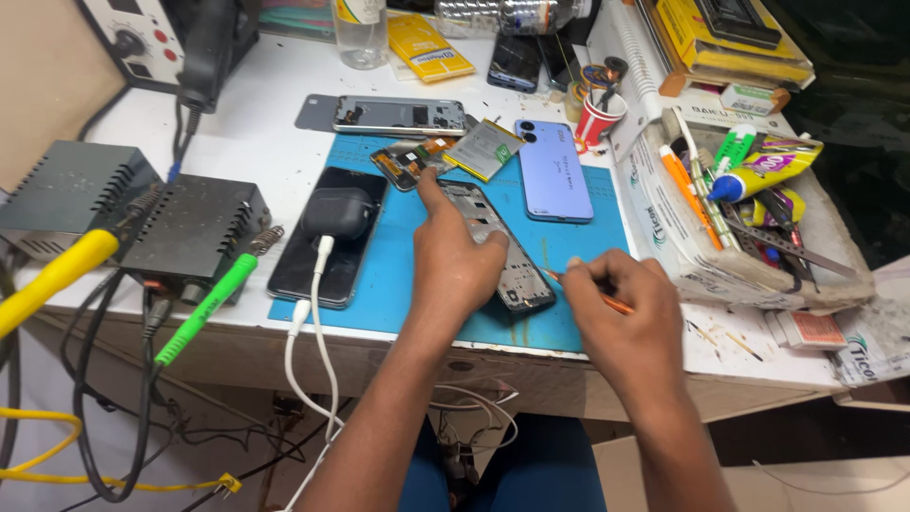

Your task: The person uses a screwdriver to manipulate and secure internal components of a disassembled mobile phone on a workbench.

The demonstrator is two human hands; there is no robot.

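At the far left of the frame we see two soldering stations [133,213] with a yellow-handled iron [57,277] and a green-handled iron [204,308]; we keep our forearms away from them. A little to the right, a black phone [327,242] lies on the blue mat [398,275] with a dark earbud case [337,212] on top.

In the centre, our left hand [455,261] presses down on the opened phone frame [498,248]. The fingers are half curled and the forefinger stretches toward the loose circuit parts [409,159] above. It pins the frame flat and does not clasp it; we judge firm, even pressure is best, so the frame cannot slide.

Right of centre, our right hand [621,303] is closed in a pinch around a thin orange tool [607,301], the tip pointing at the frame's lower edge. We should work it gently and at a low angle. Farther right stands the cluttered tray [664,204].
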